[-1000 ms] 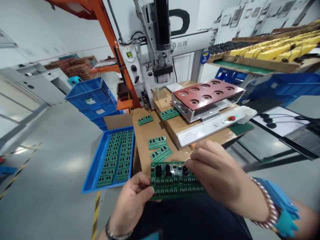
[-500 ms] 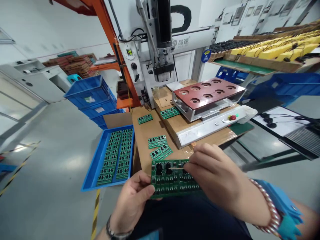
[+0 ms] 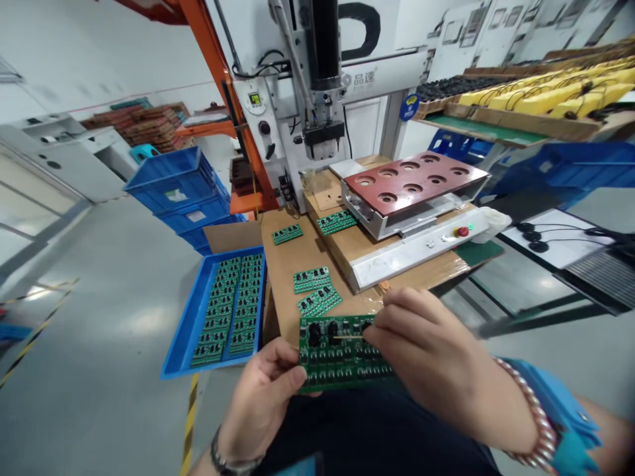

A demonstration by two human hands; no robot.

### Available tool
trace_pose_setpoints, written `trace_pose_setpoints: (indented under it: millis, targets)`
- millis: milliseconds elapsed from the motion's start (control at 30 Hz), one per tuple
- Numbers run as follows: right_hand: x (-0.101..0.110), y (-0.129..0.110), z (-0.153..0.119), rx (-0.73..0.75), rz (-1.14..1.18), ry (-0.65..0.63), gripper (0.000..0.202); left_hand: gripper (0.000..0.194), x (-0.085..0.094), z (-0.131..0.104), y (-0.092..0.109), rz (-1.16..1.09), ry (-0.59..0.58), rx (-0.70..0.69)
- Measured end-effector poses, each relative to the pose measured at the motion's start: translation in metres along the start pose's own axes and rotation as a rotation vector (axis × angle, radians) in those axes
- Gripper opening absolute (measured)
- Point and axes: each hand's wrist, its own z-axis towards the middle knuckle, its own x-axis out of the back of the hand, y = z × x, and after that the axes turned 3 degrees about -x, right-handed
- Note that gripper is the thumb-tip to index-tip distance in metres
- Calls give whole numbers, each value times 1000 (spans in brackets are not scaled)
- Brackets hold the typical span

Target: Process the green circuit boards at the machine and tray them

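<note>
A green circuit board with black round parts is held low in front of me. My left hand grips its left edge, thumb on top and fingers beneath. Pinched in my right hand is a thin wooden stick, its tip at the second black part from the left. The board's right end is hidden behind my right hand. Just beyond it, two smaller boards, one and another, lie close together on the brown worktop.
A blue tray of boards stands at the left, near stacked blue crates. More boards lie farther back, one and one. A machine holds a red fixture plate behind a white control bar.
The stick's tip has shifted slightly down and left at the same black part. Both hands keep their hold, and the view has moved only a little.
</note>
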Motion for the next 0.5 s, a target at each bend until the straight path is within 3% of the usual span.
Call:
trace_pose_setpoints:
  millis: [500]
  targets:
    - [-1,-1,-3,1,4,-30,17,28,-4,0,1,16,24,3]
